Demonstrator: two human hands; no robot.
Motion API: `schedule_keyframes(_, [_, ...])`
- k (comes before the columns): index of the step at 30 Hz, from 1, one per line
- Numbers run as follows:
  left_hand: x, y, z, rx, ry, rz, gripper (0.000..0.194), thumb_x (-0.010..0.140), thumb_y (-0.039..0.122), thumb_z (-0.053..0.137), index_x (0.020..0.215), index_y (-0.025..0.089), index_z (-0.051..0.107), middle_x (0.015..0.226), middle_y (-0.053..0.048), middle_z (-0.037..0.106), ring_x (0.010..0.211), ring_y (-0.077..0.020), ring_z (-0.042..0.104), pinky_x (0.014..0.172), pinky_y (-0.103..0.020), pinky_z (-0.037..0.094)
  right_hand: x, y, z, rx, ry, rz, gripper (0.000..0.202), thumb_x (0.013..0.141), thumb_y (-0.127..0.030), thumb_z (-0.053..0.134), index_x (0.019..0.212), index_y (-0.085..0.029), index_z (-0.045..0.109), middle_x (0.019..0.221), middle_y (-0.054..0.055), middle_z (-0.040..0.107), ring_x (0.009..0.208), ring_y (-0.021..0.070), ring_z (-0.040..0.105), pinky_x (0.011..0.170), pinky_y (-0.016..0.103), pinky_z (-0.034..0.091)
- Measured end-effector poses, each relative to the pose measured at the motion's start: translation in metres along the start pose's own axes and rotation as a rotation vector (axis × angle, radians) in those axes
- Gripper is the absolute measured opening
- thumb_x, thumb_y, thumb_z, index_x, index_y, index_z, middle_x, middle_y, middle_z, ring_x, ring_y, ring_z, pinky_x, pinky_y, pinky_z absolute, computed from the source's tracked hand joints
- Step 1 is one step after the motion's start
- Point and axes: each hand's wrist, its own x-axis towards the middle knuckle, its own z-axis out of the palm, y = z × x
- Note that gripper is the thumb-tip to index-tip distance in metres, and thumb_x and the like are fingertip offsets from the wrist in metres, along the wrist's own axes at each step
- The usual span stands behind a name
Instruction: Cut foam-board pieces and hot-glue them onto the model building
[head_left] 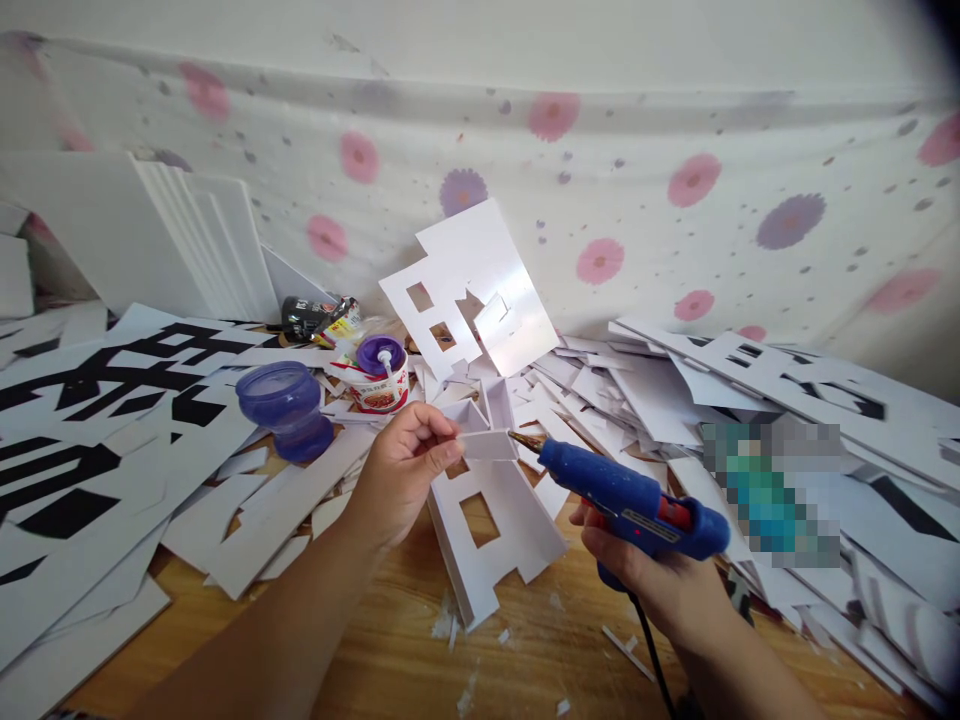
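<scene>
The right hand (637, 570) is closing around a blue glue gun (622, 495), its tip near a small white strip (487, 446). The left hand (401, 470) is pinching that strip over the white cut-out letter (517, 520) on the wooden table (540, 650). Behind, a purple cup (289, 410) is standing.

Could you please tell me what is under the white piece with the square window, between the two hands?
Through its square window, the wooden tabletop shows beneath the white piece. Anything under its solid parts is covered, so I cannot tell.
</scene>
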Motion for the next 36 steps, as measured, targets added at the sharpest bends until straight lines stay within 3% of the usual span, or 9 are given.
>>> schedule_keyframes(11, [0.003,0.0008,-0.0035,0.022,0.032,0.008,0.029,0.066,0.027,0.082,0.078,0.019,0.056,0.081,0.002,0.064,0.07,-0.0091,0.055,0.066,-0.02,0.043,-0.0005,-0.0011,0.0018,-0.033,0.044,0.051,0.014,0.079,-0.035,0.067,0.083,-0.023,0.062,0.069,0.0,0.06,0.06,0.0138,0.054,0.056,0.027,0.048])
schedule_keyframes(28, [0.0027,0.0008,-0.0061,0.038,-0.036,-0.017,0.027,0.07,0.026,0.08,0.077,0.019,0.055,0.081,0.003,0.064,0.07,-0.0084,0.055,0.064,-0.02,0.043,-0.0001,0.0049,0.0005,-0.01,0.006,0.027,0.015,0.08,-0.038,0.067,0.086,-0.025,0.064,0.067,0.0,0.061,0.056,0.0137,0.054,0.051,0.025,0.048])
schedule_keyframes(36, [0.0047,0.0052,-0.0014,-0.006,0.008,-0.025,0.029,0.065,0.025,0.082,0.074,0.018,0.055,0.077,0.002,0.063,0.066,-0.0083,0.055,0.061,-0.02,0.043,-0.0006,-0.0004,0.0013,-0.042,0.027,0.042,0.016,0.079,-0.038,0.067,0.081,-0.023,0.063,0.064,0.0,0.058,0.055,0.0135,0.051,0.051,0.026,0.047])
